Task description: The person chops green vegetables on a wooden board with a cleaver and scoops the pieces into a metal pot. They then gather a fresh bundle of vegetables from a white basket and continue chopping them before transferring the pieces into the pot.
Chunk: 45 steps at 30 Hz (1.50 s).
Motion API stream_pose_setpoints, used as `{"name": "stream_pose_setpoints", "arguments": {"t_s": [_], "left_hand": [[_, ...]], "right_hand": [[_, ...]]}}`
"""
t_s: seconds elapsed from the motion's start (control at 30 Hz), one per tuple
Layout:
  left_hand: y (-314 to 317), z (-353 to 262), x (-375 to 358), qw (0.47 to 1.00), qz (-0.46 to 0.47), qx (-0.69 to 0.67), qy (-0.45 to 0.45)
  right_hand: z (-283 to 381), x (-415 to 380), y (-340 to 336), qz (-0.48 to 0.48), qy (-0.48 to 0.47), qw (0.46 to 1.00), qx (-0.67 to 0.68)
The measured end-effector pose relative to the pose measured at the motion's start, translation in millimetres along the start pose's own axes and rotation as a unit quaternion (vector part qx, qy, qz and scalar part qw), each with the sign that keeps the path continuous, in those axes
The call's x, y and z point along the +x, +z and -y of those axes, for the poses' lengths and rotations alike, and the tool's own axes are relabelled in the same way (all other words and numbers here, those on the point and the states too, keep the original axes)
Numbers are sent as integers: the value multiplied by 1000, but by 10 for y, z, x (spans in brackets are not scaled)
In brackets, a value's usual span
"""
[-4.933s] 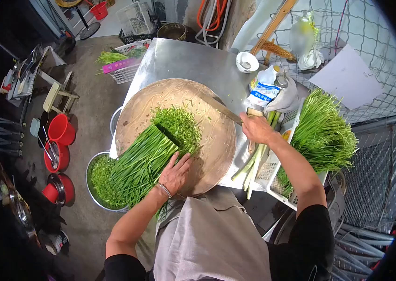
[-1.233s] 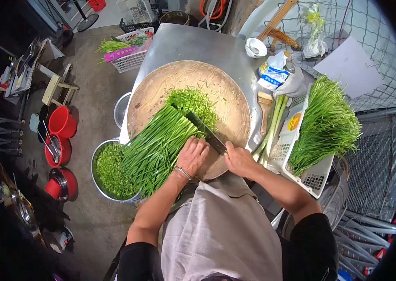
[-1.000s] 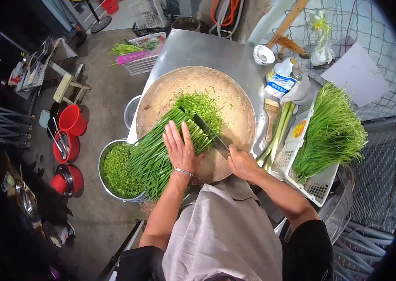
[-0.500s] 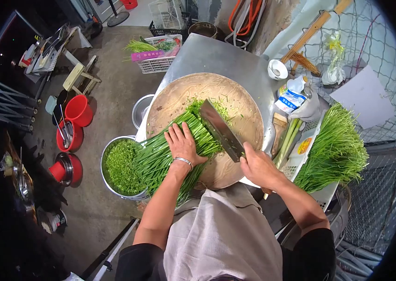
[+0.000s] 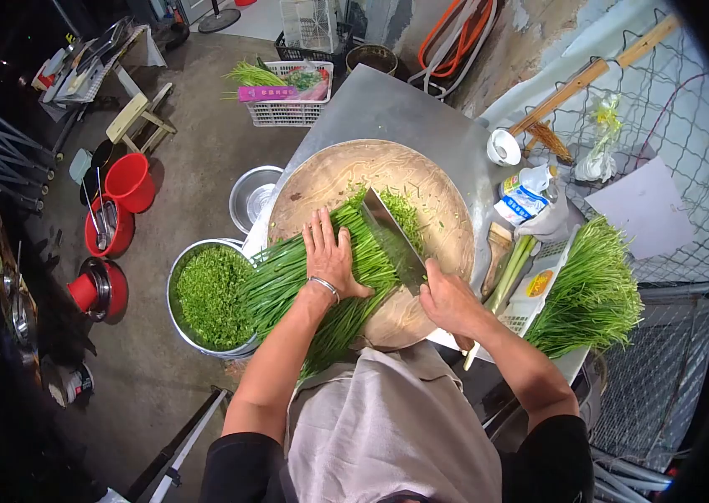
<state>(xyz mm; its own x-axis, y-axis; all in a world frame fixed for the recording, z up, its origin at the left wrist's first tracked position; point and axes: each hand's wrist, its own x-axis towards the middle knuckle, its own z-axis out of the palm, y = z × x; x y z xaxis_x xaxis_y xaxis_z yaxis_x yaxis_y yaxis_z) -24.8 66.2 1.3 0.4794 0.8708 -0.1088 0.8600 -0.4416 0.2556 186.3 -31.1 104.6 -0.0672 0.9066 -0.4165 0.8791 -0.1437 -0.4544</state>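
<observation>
Left hand [image 5: 329, 258] lies flat with fingers together, palm down on the bundle of chives [image 5: 308, 281], pinning it to the round wooden chopping board [image 5: 321, 180]. Half a second ago those fingers sat a touch nearer the body; they have crept up toward the blade. Right hand [image 5: 447, 300] is closed around the handle of the cleaver [image 5: 394, 239], and the blade, raised and tilted a moment back, is now down with its edge at the cut end of the bundle, just beside the left fingertips.

The chives are long, thin and bright green, laid slantwise across the near-left part of the board, their loose ends trailing off its edge over the bowl. Beyond the blade lies a small heap of chopped chives [image 5: 406, 220].

Off the board's left edge, on the floor side, a steel bowl [image 5: 183, 323] is piled with finely chopped greens, and an empty steel bowl [image 5: 256, 194] stands just behind it. To the right, a white plastic basket [image 5: 530, 293] carries a thick sheaf of uncut chives [image 5: 593, 289], with a few pale leek-like stalks [image 5: 509, 268] beside it. Farther back, a white basket on the floor [image 5: 287, 109] holds more greens.
</observation>
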Motion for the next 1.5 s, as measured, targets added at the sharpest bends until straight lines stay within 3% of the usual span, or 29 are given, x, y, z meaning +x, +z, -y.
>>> {"name": "stream_pose_setpoints", "arguments": {"t_s": [0.2, 0.4, 0.5, 0.67, 0.87, 0.97, 1.1, 1.23, 1.4, 1.5], "left_hand": [[71, 103, 67, 1000, 23, -12, -2], [152, 128, 38, 994, -62, -84, 9], [92, 96, 81, 997, 14, -73, -16], [22, 53, 154, 996, 66, -53, -33], [97, 49, 67, 997, 16, -66, -32], [86, 73, -35, 988, -66, -137, 6], [-24, 55, -6, 987, 18, -146, -67], [-147, -13, 57, 993, 94, 26, -62], [-190, -31, 39, 994, 59, 66, -64], [-100, 74, 101, 995, 79, 21, -64]], "right_hand": [[115, 32, -64, 15, 7, 1000, -11], [101, 174, -101, 34, 0, 999, -25], [114, 249, -133, 52, -5, 998, -25], [85, 541, 3, 40, -13, 999, -5], [-159, 700, 601, -60, -34, 998, -10], [-191, 666, 613, -97, -28, 995, -1], [-223, 733, 490, -75, -25, 997, 6], [-190, 703, 266, -71, -46, 996, 9], [59, 579, 33, 48, -43, 992, -104], [-19, 611, 47, 33, -50, 992, -110]]}}
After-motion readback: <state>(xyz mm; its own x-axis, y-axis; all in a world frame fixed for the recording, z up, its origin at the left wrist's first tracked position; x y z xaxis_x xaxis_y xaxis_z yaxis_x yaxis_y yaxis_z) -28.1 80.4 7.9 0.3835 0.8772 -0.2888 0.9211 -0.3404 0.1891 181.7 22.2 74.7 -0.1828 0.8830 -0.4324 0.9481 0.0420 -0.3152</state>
